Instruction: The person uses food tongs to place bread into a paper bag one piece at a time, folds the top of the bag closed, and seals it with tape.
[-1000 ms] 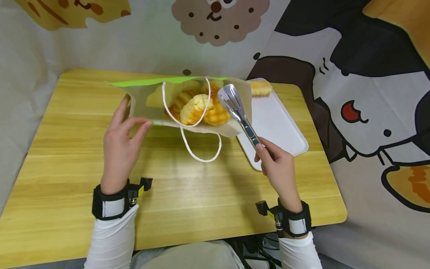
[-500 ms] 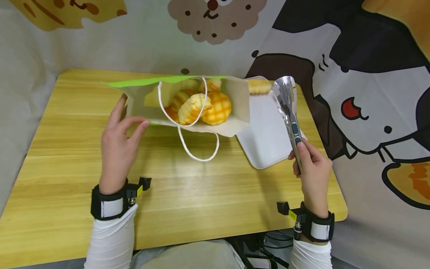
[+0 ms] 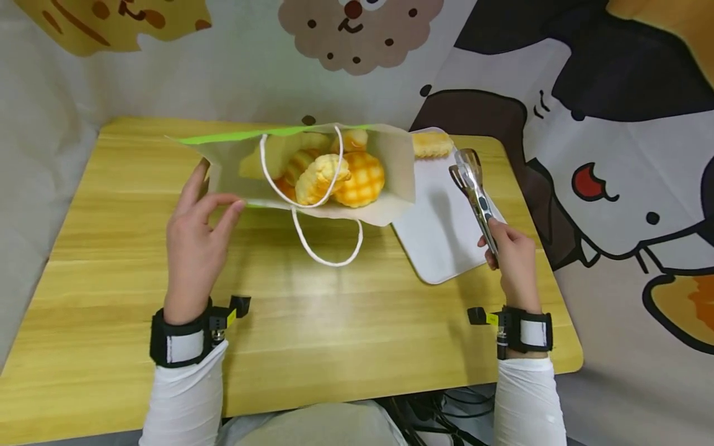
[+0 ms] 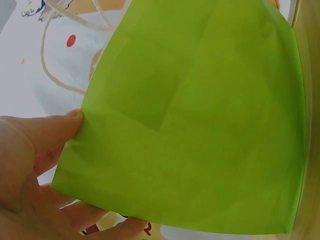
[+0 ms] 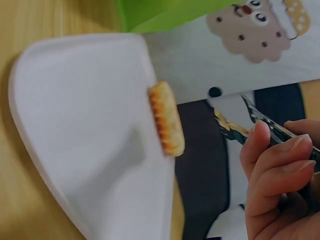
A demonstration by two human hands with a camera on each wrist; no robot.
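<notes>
My left hand holds the left edge of a green paper bag by its open mouth. In the left wrist view the thumb sits on the edge of the bag's green side, and the other fingers pass partly behind it. Several bread pieces lie inside, among them a grid-marked bun and a pale roll. My right hand grips metal tongs by the handle, their arms spread and nothing between them, above the white tray. One ridged pastry lies at the tray's far end.
The bag has white cord handles, one hanging over its near side. It stands against or over the tray's left edge on the wooden table. A printed cloth hangs right behind the table.
My right hand has carried the tongs from above the bag rightward to over the tray, then slightly left and lower. The left hand stays at the bag.
</notes>
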